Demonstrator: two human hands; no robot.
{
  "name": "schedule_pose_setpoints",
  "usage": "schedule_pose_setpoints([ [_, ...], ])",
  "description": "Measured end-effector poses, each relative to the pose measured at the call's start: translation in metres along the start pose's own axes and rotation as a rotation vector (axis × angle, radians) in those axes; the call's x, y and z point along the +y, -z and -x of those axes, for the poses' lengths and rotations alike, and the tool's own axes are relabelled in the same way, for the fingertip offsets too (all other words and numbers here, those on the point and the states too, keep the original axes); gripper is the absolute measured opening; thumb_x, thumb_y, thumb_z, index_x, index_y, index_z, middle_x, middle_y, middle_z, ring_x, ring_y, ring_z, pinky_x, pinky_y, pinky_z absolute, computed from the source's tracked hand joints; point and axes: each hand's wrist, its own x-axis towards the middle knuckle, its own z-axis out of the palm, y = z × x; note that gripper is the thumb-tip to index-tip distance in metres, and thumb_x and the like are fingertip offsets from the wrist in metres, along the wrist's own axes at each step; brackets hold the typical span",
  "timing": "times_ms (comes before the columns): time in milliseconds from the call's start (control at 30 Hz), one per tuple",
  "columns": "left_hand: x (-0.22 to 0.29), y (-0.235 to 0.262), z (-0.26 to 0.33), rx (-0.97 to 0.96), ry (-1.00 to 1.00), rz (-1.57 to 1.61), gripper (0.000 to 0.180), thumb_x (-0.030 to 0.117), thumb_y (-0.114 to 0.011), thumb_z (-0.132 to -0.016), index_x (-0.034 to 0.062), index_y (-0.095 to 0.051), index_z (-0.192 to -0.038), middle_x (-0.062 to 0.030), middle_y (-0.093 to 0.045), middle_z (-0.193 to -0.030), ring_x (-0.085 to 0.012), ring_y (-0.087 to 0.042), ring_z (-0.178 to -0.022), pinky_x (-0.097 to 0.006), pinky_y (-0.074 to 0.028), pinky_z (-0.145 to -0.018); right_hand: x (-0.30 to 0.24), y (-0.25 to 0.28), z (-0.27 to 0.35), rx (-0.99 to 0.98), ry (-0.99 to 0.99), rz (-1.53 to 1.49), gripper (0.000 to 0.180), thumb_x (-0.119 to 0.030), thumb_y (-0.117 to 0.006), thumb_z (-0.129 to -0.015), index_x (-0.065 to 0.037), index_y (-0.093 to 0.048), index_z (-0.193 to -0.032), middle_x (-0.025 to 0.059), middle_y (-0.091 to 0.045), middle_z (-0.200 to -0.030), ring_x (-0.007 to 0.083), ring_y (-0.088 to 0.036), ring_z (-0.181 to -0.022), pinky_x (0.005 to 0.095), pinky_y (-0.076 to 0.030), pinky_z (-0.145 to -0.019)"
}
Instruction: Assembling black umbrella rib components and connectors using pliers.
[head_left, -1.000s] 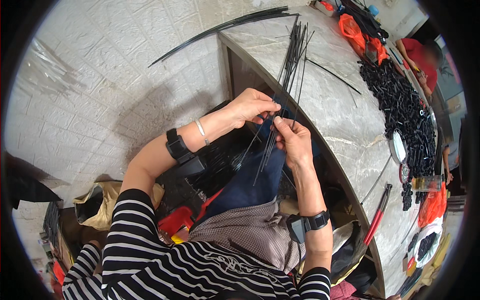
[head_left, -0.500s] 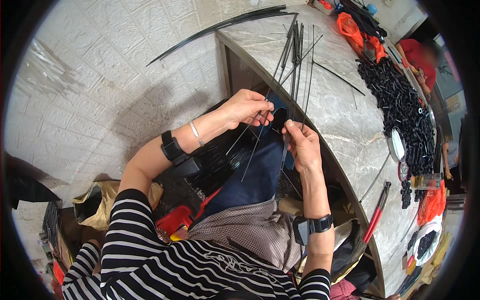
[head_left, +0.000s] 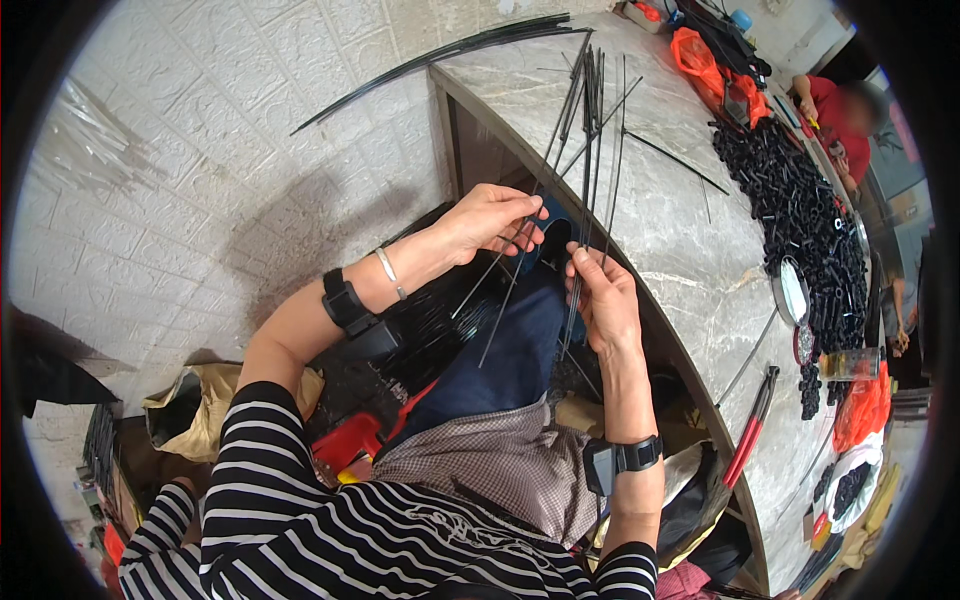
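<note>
Thin black rods [head_left: 592, 120] lie across the table's near edge and reach out over my lap. My left hand [head_left: 485, 222] pinches a couple of them between thumb and fingers; their lower ends hang over the dark blue cloth [head_left: 520, 330] on my lap. Close beside it, my right hand [head_left: 608, 300] is closed around several more rods, which stick out below the fingers. The rods fan out and cross one another above both hands. A single black rod [head_left: 675, 160] rests on the tabletop to the right of the bundle.
On the grey marbled table [head_left: 690, 270] lies a long heap of short black tubular pieces [head_left: 800, 220]. Red-handled cutters [head_left: 750, 430] lie near its edge. Orange plastic bags [head_left: 700, 65] sit at the back. More long rods [head_left: 440, 60] overhang the far corner. A person in red [head_left: 845, 120] sits across.
Both hands stay almost in place on the rods, with only slight shifts. The co-worker's arm at the right has moved a little.
</note>
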Motion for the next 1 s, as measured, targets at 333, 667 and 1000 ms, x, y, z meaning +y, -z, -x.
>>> schedule_pose_setpoints([
  [333,-0.007,-0.019,-0.024,-0.063,-0.265,-0.229,0.028,0.029,-0.066,-0.086,0.0015,-0.069,-0.08,0.0,-0.064,-0.069,-0.0077,-0.054,-0.061,-0.024,-0.045,-0.057,-0.005,-0.029,-0.004,-0.124,-0.128,-0.123,0.036,-0.029,-0.051,-0.096,0.004,-0.052,-0.11,0.0135,-0.061,-0.095,0.0215,-0.065,-0.077,0.0342,-0.058,-0.063],
  [667,0.066,0.111,-0.047,0.912,-0.664,-1.488,0.017,0.024,-0.063,-0.08,0.0105,-0.066,-0.089,-0.0089,-0.062,-0.09,-0.0285,-0.06,-0.091,-0.04,-0.052,-0.072,-0.024,-0.001,0.007,-0.066,-0.143,-0.319,0.028,-0.029,-0.04,-0.1,-0.004,-0.05,-0.109,-0.006,-0.027,-0.058,0.0036,-0.022,-0.045,0.0182,-0.02,-0.036],
  [1000,0.071,0.195,-0.054,1.085,-0.824,-2.097,0.022,0.017,-0.061,-0.075,0.0089,-0.059,-0.095,-0.0037,-0.055,-0.086,-0.0197,-0.053,-0.088,-0.033,-0.042,-0.071,-0.025,0.007,0.004,-0.055,-0.163,-0.265,0.02,-0.025,-0.043,-0.1,-0.006,-0.05,-0.1,-0.0058,-0.028,-0.057,0.0034,-0.023,-0.043,0.0182,-0.021,-0.034],
])
